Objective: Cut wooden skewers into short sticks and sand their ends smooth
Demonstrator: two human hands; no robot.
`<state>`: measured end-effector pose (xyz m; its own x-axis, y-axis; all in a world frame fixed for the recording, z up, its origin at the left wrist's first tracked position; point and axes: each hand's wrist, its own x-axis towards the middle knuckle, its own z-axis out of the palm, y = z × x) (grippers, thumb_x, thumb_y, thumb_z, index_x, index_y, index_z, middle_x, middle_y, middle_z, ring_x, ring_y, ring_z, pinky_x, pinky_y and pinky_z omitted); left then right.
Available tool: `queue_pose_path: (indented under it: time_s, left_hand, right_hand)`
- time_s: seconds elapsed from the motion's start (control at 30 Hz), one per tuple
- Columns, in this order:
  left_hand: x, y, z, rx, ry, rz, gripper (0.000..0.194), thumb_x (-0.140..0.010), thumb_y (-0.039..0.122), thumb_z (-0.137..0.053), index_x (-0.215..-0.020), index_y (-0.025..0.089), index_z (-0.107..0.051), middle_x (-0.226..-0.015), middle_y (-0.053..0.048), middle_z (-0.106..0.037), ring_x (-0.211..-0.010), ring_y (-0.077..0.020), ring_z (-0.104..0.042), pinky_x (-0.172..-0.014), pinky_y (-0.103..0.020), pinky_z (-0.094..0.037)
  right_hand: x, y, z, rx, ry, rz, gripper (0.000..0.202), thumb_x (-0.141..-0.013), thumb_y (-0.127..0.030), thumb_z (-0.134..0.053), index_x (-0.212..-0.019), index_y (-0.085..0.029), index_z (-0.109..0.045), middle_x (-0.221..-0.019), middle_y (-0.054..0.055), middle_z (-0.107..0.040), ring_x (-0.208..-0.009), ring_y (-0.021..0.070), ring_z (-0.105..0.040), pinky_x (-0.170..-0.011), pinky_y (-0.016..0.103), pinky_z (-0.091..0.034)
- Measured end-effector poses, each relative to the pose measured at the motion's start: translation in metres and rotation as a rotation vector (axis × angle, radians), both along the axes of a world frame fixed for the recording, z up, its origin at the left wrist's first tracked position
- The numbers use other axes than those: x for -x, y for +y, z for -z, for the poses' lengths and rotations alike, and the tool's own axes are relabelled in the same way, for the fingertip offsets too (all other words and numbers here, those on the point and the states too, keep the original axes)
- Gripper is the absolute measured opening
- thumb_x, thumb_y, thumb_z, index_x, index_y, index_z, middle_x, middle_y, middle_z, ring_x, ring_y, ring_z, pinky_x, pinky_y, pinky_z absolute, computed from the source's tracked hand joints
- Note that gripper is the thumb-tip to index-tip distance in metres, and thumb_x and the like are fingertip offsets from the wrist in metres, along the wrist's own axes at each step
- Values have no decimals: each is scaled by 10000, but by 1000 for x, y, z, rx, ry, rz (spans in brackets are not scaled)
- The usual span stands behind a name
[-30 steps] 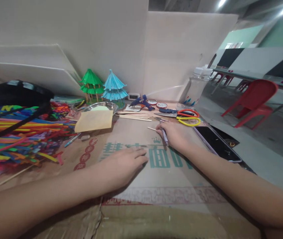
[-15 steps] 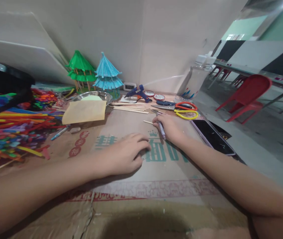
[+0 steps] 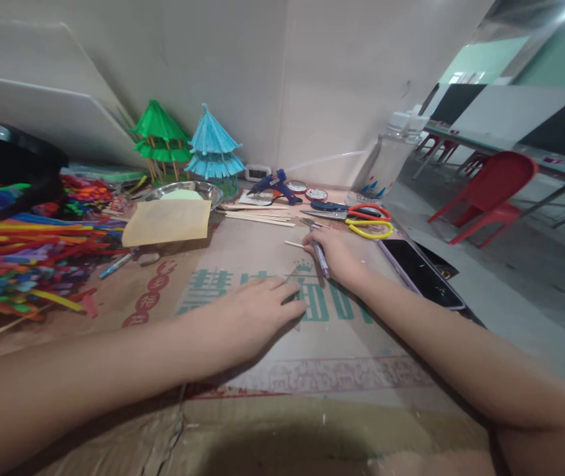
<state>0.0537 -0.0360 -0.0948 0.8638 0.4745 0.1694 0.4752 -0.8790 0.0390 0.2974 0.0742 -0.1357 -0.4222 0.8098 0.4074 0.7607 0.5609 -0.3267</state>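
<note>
Along the near side of your cardboard-topped table [image 3: 108, 443], the brown surface is creased; beyond a pinkish printed border it carries green lettering, with red circles to the left. Your left hand [image 3: 257, 305] lies palm down over the lettering, fingers loosely spread and holding nothing. Slightly farther out, your right hand [image 3: 331, 250] is curled around one lavender-handled tool [image 3: 321, 261], and one short stick [image 3: 294, 244] juts from beside its fingertips. So two hands, both yours, with tool and stick at the middle of the surface.

To your right lies one phone [image 3: 421, 272], dark screen up. At your left spreads a heap of colored fuzzy stems [image 3: 24, 258], too many to count, with one blue pen [image 3: 118, 264] near it. Farther on come one sheet of yellow paper [image 3: 167, 223] over one metal dish [image 3: 216, 192], several thin sticks [image 3: 260, 219] whose exact number blurs, and one orange-and-yellow-handled pair of scissors [image 3: 369, 221].

At the back stand two tiered models, one green [image 3: 160, 135] and one blue [image 3: 213, 149], then one blue glue gun [image 3: 280, 186], two small round containers [image 3: 316, 195] and one clear bottle [image 3: 386, 162]. A pale partition [image 3: 223, 59] rises behind; rightward, a gray floor [image 3: 525, 291] runs under one nearer red chair [image 3: 498, 188], with other seats and tables beyond.
</note>
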Motion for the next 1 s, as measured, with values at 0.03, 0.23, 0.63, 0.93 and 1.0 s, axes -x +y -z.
queue_pose_path:
  time_s: [0.03, 0.23, 0.63, 0.93, 1.0]
  left_hand:
    - [4, 8, -1, 24, -16, 31, 237, -976, 85, -485, -1137, 187, -626, -1341, -131, -625, -1160, -266, -624, -952, -419, -531]
    - [28, 44, 9, 51, -66, 145, 220, -963, 82, -485, -948, 177, -683, -1408, -102, -627, -1292, -235, -589, -1073, -380, -491]
    - [25, -17, 19, -193, 76, -66, 455, -893, 30, -351, -1287, 76, -574, -1336, -200, -648, -1149, -301, -661, -890, -409, -571]
    - [29, -15, 18, -186, 0, -78, 416, -876, 27, -429, -1253, 97, -591, -1343, -199, -644, -1062, -299, -700, -825, -422, -601]
    - [28, -13, 17, -156, 63, -119, 423, -863, 57, -460, -1254, 136, -601, -1375, -202, -626, -928, -299, -738, -696, -418, -615]
  right_hand:
    - [0, -1, -1, -2, 1, -3, 105, -936, -264, -579, -921, -235, -679, -969, 69, -689, -963, 248, -609, -879, 380, -456]
    - [1, -4, -3, -2, 24, -29, 115, -932, -258, -581, -900, -228, -688, -948, 78, -685, -941, 251, -608, -867, 386, -458]
    - [24, -35, -16, 136, 48, -236, 147, -954, -272, -596, -931, -197, -719, -895, 62, -660, -872, 204, -614, -809, 334, -476]
    - [39, -52, -21, 171, 12, -353, 197, -1006, -246, -538, -971, -174, -717, -880, 55, -628, -838, 169, -596, -753, 295, -469]
    - [38, -52, -22, 155, -20, -348, 208, -1011, -249, -525, -980, -174, -717, -890, 59, -627, -845, 173, -596, -748, 298, -471]
